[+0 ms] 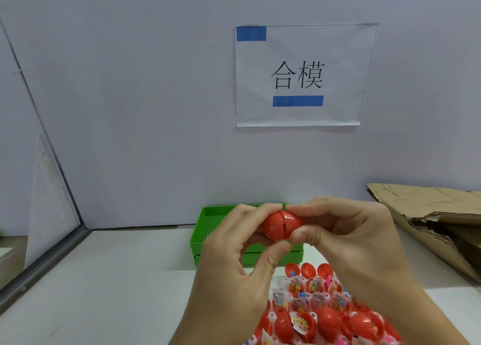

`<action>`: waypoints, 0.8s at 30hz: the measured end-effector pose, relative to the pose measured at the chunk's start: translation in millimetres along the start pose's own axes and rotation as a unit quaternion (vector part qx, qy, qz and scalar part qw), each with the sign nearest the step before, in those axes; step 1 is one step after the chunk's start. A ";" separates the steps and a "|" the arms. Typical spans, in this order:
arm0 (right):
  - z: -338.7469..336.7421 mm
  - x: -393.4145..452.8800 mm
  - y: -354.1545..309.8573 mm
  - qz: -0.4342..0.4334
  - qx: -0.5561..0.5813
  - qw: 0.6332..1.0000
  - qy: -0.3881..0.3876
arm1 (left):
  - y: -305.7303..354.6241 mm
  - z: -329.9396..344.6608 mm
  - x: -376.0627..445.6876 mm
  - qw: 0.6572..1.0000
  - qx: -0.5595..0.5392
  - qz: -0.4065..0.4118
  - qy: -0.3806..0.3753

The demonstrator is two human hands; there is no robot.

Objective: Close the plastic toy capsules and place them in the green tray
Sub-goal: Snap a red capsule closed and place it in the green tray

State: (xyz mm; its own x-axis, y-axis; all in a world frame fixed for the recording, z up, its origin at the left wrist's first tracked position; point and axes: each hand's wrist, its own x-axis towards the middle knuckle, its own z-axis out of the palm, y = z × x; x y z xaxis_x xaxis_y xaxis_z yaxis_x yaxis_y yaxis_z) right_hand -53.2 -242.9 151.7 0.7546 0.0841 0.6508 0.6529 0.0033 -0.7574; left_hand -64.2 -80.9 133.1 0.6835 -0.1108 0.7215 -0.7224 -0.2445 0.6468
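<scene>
The bench (117, 279) carries a green tray (208, 230) just beyond the fingers and a heap of open red capsules (325, 316) with toy packets below them, toward the person. A torn cardboard box (429, 219) lies off to the right of the fingers.

Both hands are raised over the tray's near edge with one red capsule (282, 226) between them. The left hand (234, 266) cups one half and the right hand (346, 235) the other. A dark seam runs round the shell's middle, so the halves look met but perhaps not snapped home.

To do this step well, I would keep the two rims square to each other and press straight along the capsule's axis, evenly, until the seam shuts all round. A skewed squeeze could pop one half off or pinch a packet edge in the joint. Then it goes into the tray just behind.

The left fingers (247, 210) curl over the top of the shell, thumb beneath. The right fingers (312, 206) are bent close, pinching the other end against the thumb. Neither hand is slack; both grip the capsule.
</scene>
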 end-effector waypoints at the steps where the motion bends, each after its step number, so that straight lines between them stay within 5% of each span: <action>1: -0.2 0.4 -0.8 0.003 0.006 1.000 -0.003 | 0.1 -1.1 0.7 1.000 -0.007 -0.003 -0.001; 13: -0.5 -1.3 0.6 0.009 0.014 1.000 -0.023 | -2.7 -8.9 4.4 0.999 -0.040 -0.023 0.016; 24: 4.7 -2.9 5.1 -0.023 -0.092 0.996 0.001 | 2.5 -11.8 5.6 0.987 0.150 0.060 0.019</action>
State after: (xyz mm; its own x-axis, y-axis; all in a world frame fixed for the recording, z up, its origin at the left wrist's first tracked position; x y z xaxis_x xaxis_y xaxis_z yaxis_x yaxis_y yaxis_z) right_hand -52.4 -238.4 145.7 0.7233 0.0871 0.6850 0.6880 -0.1751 -0.7042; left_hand -63.4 -70.7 141.6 0.5860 -0.1210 0.8012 -0.7307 -0.5062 0.4580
